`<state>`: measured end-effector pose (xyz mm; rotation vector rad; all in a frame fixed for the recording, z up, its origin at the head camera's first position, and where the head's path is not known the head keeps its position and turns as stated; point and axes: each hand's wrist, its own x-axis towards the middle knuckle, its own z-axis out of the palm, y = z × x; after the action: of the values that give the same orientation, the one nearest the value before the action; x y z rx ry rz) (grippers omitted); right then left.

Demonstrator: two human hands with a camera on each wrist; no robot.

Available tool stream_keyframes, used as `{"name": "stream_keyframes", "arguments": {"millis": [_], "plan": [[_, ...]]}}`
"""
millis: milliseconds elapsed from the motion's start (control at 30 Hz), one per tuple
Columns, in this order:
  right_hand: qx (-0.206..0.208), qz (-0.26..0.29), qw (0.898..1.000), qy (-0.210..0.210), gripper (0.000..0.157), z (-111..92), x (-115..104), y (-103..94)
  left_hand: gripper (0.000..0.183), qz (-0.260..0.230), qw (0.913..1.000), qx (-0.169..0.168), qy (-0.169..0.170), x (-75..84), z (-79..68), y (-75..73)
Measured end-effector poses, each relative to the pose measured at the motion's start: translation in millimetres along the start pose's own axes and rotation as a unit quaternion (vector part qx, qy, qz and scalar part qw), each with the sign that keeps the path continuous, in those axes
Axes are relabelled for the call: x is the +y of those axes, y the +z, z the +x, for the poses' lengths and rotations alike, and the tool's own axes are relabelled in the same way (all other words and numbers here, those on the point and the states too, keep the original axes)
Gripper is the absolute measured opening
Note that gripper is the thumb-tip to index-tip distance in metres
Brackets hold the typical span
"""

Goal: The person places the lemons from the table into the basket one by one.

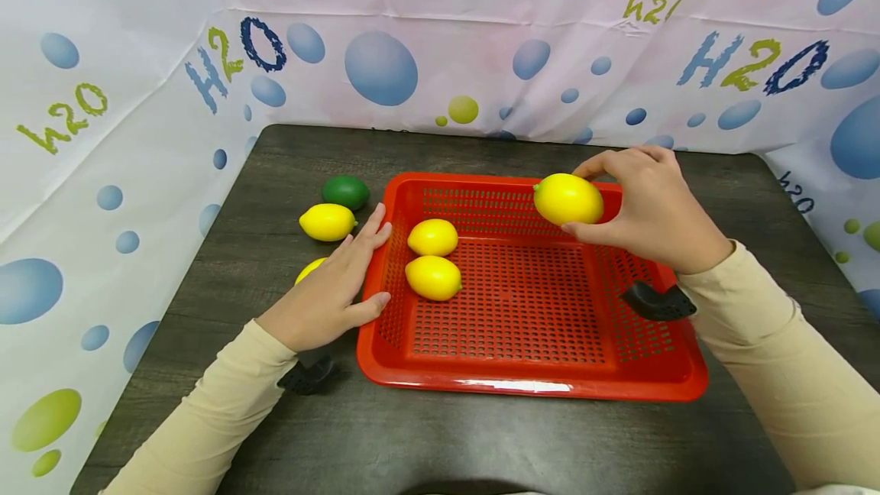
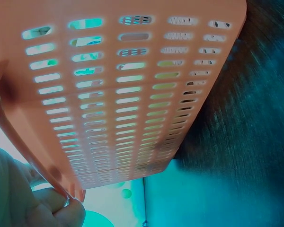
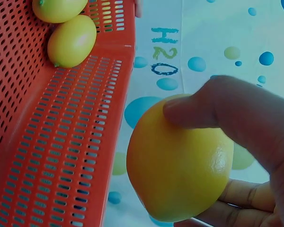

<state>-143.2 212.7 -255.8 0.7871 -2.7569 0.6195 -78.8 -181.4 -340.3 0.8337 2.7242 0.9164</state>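
My right hand (image 1: 649,205) grips a yellow lemon (image 1: 568,199) between thumb and fingers, above the far right part of a red perforated basket (image 1: 532,386). The right wrist view shows the thumb pressed on this lemon (image 3: 180,165). Two more lemons, one (image 1: 433,238) behind the other (image 1: 434,278), lie inside the basket at its left end. My left hand (image 1: 326,292) rests at the basket's left rim with its fingers extended. In the left wrist view, its fingertips (image 2: 68,213) touch the rim beside the slotted wall (image 2: 109,104).
Left of the basket, a dark green fruit (image 1: 346,192) lies behind a lemon (image 1: 328,222). Another lemon (image 1: 309,270) is partly hidden by my left hand. The dark wooden table (image 1: 412,441) meets a bubble-printed curtain (image 1: 467,44) at the back and sides.
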Motion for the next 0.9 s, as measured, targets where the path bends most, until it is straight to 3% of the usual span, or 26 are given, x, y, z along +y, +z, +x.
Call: {"name": "stream_keyframes", "arguments": {"millis": [900], "plan": [[-0.020,0.012,0.999,-0.045,0.049,13,-23,22.9,0.085,0.006,1.0000,-0.004,-0.004,1.0,-0.7,-1.4]]}}
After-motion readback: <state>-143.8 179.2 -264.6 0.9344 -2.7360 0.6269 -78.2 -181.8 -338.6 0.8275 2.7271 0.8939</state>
